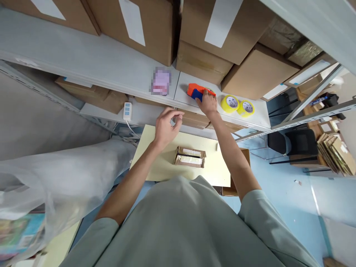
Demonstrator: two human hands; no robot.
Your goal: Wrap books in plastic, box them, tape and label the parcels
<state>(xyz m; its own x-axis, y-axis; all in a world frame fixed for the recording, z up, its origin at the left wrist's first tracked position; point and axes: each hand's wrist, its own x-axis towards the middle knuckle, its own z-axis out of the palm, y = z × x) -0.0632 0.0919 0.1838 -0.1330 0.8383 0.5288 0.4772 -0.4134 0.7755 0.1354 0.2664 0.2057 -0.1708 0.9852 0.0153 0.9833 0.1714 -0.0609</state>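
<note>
My right hand reaches onto the grey shelf and grips an orange and blue tape dispenser. The fingers lie over its right end and hide part of it. Two rolls of yellow tape stand side by side just right of that hand. My left hand hangs in the air over the far edge of the pale yellow table. Its fingers are loosely bent, thumb and forefinger a little apart, with nothing visibly held. Nearer my body, a small taped cardboard package lies on the table.
Cardboard boxes line the back of the shelf. A pixelated pinkish item lies left of the dispenser. A white power strip sits on the lower shelf. Plastic-wrapped goods stand at left, a black chair at right.
</note>
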